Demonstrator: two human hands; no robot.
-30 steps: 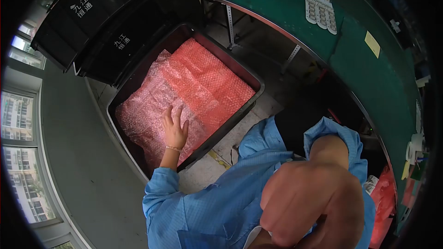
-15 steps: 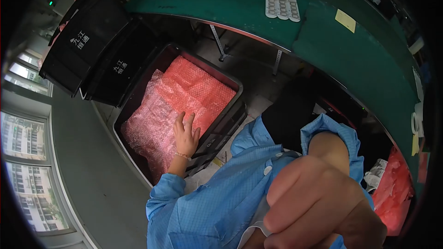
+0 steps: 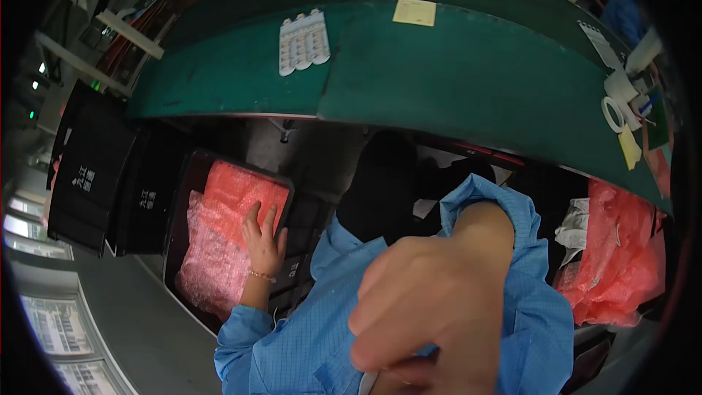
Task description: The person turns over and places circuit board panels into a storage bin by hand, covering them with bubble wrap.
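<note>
My left hand, with a bracelet at the wrist, is open with fingers spread over the pink bubble wrap in a black crate at the lower left. Whether it touches the wrap is hard to tell. Large and close to the camera, my right hand is raised in front of my chest with its fingers curled. Its fingertips are mostly hidden, and anything in them cannot be made out.
On the green table lie a white multi-part panel, a yellow note and a tape roll. Black crates stand at the left. Red plastic wrap is at the right.
The view has turned to the right, so the table, panel and crate appear shifted left. My left hand remains over the wrap, and my right hand remains raised and curled.
</note>
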